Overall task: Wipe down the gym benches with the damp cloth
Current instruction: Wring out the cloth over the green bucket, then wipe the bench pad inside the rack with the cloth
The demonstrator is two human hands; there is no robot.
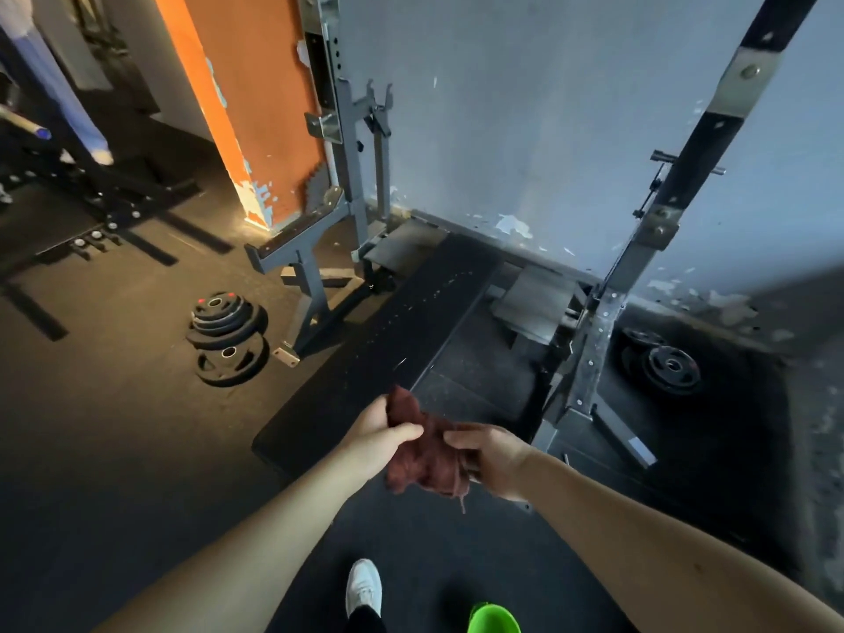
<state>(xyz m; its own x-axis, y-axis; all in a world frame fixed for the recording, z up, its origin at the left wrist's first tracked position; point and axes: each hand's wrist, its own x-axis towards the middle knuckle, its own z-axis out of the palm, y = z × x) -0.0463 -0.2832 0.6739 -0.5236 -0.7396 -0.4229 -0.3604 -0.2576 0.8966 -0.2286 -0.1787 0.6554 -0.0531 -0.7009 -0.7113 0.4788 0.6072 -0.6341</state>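
Note:
A dark red cloth point(427, 454) hangs crumpled between both hands, just above the near end of a black padded bench point(388, 340). My left hand point(377, 434) pinches the cloth's upper left part with thumb and fingers. My right hand point(491, 456) grips its right side, fingers curled round it. The bench runs diagonally away from me toward the grey wall, set inside a grey metal rack point(347, 185). Small pale specks dot the pad's surface.
Stacked black weight plates point(226, 333) lie on the floor left of the bench; another plate point(669, 367) lies at the right by the rack's upright point(598, 340). An orange pillar point(255, 121) stands behind. My white shoe point(363, 587) and a green object point(493, 619) are below.

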